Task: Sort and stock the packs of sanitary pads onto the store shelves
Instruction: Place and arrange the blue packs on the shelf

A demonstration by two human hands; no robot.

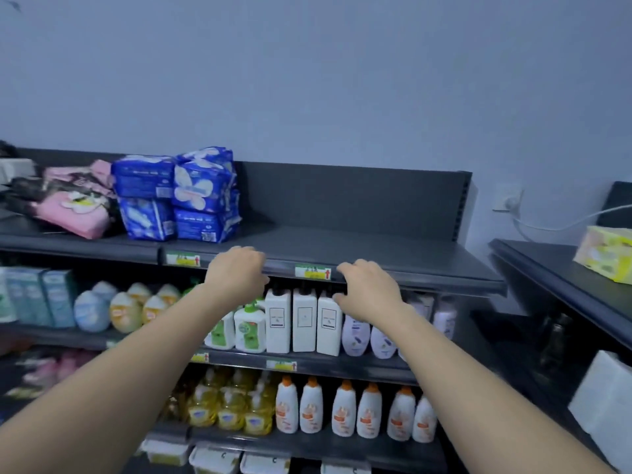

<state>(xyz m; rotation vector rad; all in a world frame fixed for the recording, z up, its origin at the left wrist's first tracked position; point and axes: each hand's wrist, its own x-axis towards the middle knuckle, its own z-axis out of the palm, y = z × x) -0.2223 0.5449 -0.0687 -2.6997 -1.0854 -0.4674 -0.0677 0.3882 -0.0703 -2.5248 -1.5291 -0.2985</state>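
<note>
The blue packs of sanitary pads (178, 196) stand on the left part of the top shelf (359, 244), stacked two high in a tight block against the dark back panel. Just left of them, pink packs (73, 206) lie tilted in a loose heap. The rest of the top shelf, to the right of the blue packs, is bare dark metal.

Both arms reach forward to the front edge of this shelf. The left hand (237, 271) hangs over the edge between two price tags (313, 271), its fingers loosely curled, with nothing in it. The right hand (367, 292) is beside it, a little lower, with fingers spread and bent, also holding nothing. The hands are apart; whether either touches the shelf edge I cannot tell.

The shelf below carries teal boxes (30, 295), rounded pastel bottles (124, 311), green-and-white pump bottles (249, 328), three white square bottles (304, 323) and lilac bottles (355, 336). Under that stand yellow bottles (232, 401) and white bottles with orange caps (342, 408). On a neighbouring unit at the right sits a yellow pack (605, 254).
</note>
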